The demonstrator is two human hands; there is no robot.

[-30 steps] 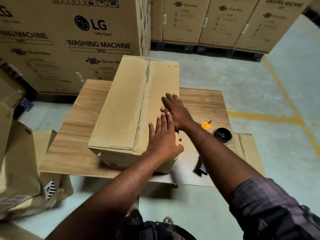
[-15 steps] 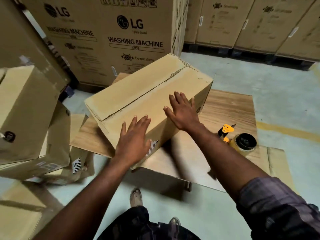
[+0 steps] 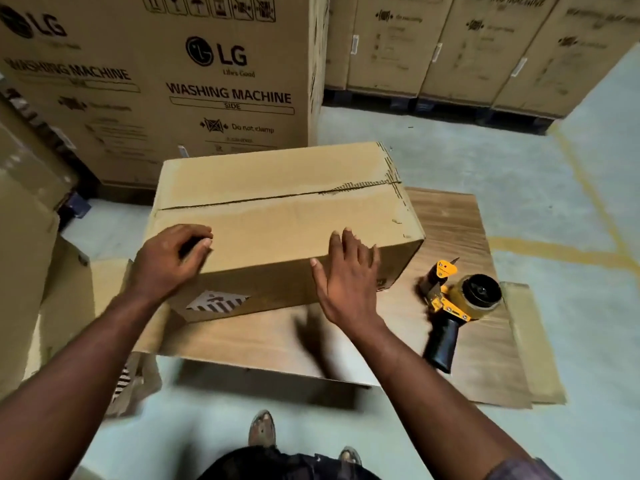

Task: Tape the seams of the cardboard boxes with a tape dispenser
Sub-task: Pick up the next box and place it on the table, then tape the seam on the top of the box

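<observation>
A long cardboard box (image 3: pixel 277 202) lies crosswise on a low wooden table (image 3: pixel 450 220). Its top seam (image 3: pixel 277 199) runs left to right and looks open along most of its length. My left hand (image 3: pixel 169 261) sits on the near left corner of the box with curled fingers gripping the top edge. My right hand (image 3: pixel 349 278) rests with straight fingers against the near top edge and front side, right of the middle. A yellow tape dispenser (image 3: pixel 453 303) with a black handle lies on the table to the right of the box, untouched.
Tall LG washing machine cartons (image 3: pixel 207 81) stand right behind the table, and more line the back wall (image 3: pixel 450 46). Stacked cardboard boxes (image 3: pixel 24 220) crowd the left side. Flat cardboard (image 3: pixel 533 341) sticks out under the table's right edge. My feet (image 3: pixel 263 427) stand before the table.
The box has turned clockwise on the table from lengthwise to crosswise. Both hands moved with it, the left hand to the near left corner. The dispenser has not moved.
</observation>
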